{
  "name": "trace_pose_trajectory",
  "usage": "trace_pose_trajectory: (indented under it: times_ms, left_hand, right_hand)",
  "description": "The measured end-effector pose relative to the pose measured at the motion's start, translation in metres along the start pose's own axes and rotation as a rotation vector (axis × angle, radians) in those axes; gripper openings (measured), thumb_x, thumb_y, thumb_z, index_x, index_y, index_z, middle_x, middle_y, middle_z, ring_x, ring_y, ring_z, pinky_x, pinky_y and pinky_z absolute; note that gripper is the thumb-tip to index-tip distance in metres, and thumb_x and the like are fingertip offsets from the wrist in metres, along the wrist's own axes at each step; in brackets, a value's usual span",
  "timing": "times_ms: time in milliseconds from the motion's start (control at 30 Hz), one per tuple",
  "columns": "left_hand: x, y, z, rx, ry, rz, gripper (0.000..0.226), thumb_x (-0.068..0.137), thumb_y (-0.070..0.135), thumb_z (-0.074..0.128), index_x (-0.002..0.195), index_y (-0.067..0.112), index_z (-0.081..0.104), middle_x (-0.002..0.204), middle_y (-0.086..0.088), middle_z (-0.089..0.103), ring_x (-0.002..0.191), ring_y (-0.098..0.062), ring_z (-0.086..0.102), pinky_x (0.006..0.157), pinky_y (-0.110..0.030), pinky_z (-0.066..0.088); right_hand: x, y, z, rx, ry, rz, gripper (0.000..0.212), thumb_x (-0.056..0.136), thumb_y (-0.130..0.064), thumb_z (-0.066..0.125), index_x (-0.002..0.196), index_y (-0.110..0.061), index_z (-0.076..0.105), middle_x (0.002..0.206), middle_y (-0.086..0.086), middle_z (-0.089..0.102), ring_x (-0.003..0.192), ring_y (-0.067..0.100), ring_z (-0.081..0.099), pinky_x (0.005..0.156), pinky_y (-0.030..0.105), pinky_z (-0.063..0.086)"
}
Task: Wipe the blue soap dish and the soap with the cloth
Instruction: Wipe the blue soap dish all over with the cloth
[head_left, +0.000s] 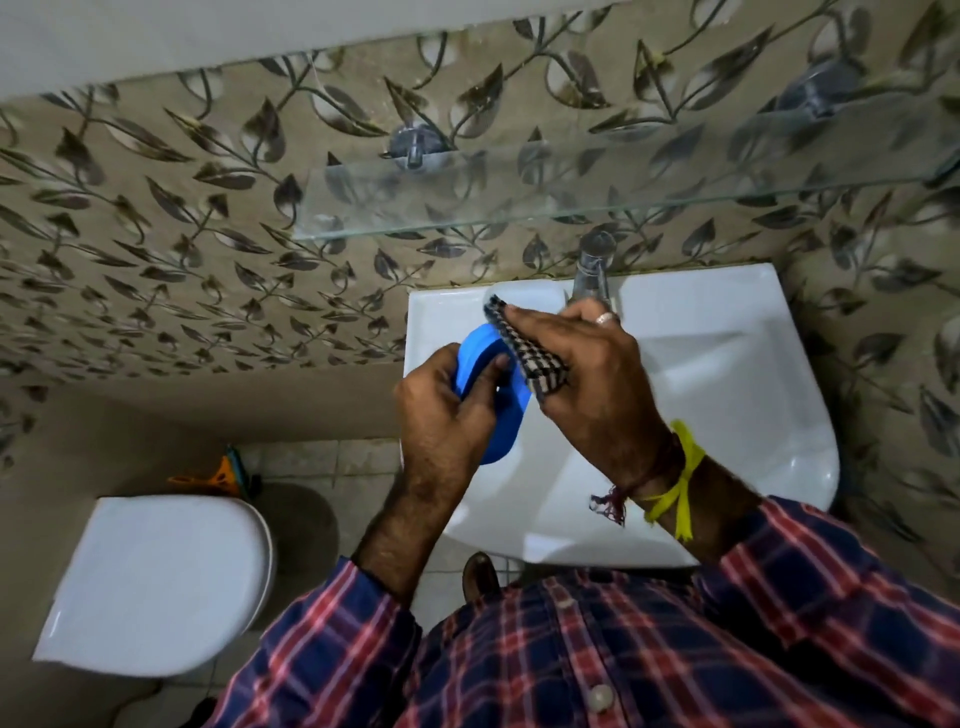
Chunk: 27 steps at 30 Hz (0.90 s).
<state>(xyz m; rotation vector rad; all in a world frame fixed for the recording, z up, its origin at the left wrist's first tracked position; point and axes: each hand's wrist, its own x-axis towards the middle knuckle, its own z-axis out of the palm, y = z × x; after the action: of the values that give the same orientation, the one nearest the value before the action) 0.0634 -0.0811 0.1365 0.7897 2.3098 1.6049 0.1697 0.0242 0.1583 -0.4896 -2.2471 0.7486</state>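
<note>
Over the left part of the white sink, my left hand (447, 415) grips the blue soap dish (506, 415), which is tilted on its edge. My right hand (587, 379) holds a checked cloth (524, 353) and presses it against the dish's right side. The cloth's upper corner sticks out past my fingers. No soap shows in this view; both hands hide much of the dish.
The white sink (701, 395) is wall-mounted, with a metal tap (592, 275) at its back rim. A glass shelf (571, 187) hangs above it on the leaf-patterned tiles. A white toilet with shut lid (156, 582) stands at lower left, an orange object (218, 475) behind it.
</note>
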Motion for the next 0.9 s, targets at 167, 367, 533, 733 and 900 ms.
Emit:
trace_pose_trajectory:
  times_ms: [167, 367, 533, 733, 900]
  left_hand:
    - [-0.016, 0.004, 0.012, -0.180, -0.002, -0.111, 0.007, 0.085, 0.023, 0.078, 0.083, 0.020, 0.072, 0.077, -0.007, 0.074, 0.068, -0.020, 0.067, 0.066, -0.042, 0.058]
    - [0.015, 0.014, 0.006, -0.126, -0.228, -0.142, 0.012, 0.069, 0.007, 0.074, 0.080, 0.003, 0.070, 0.074, -0.018, 0.073, 0.062, -0.032, 0.069, 0.061, -0.043, 0.060]
    - [0.012, 0.015, 0.006, -0.197, -0.098, -0.102, 0.010, 0.081, 0.008, 0.080, 0.082, 0.003, 0.072, 0.071, -0.020, 0.072, 0.059, -0.035, 0.068, 0.058, -0.046, 0.060]
    - [0.016, 0.013, 0.007, -0.272, -0.124, -0.155, 0.016, 0.085, 0.005, 0.079, 0.089, -0.007, 0.069, 0.073, -0.017, 0.070, 0.053, -0.014, 0.064, 0.051, -0.023, 0.052]
    - [0.026, 0.010, 0.009, -0.312, -0.034, -0.108, 0.012, 0.084, 0.008, 0.080, 0.086, 0.003, 0.070, 0.071, -0.018, 0.070, 0.053, -0.018, 0.064, 0.052, -0.026, 0.053]
  right_hand:
    - [-0.006, 0.009, -0.005, -0.031, 0.016, 0.150, 0.056, 0.070, 0.010, 0.064, 0.123, -0.009, 0.069, 0.100, 0.007, 0.077, 0.086, 0.024, 0.060, 0.079, 0.034, 0.052]
    - [0.016, 0.001, -0.005, -0.157, -0.045, -0.114, 0.041, 0.075, 0.004, 0.062, 0.114, -0.002, 0.071, 0.102, 0.007, 0.077, 0.080, 0.029, 0.058, 0.072, 0.036, 0.052]
    - [-0.002, 0.006, -0.004, 0.045, 0.040, 0.086, 0.042, 0.080, -0.005, 0.057, 0.119, -0.007, 0.071, 0.097, 0.004, 0.076, 0.081, 0.024, 0.057, 0.073, 0.034, 0.052]
    - [-0.001, 0.009, -0.001, -0.011, -0.003, 0.137, 0.042, 0.076, 0.005, 0.063, 0.115, -0.009, 0.073, 0.080, 0.003, 0.073, 0.076, 0.024, 0.055, 0.069, 0.033, 0.050]
    - [-0.014, 0.014, 0.000, -0.017, -0.014, 0.212, 0.026, 0.077, 0.009, 0.064, 0.093, -0.008, 0.075, 0.070, 0.004, 0.070, 0.069, 0.021, 0.048, 0.065, 0.034, 0.048]
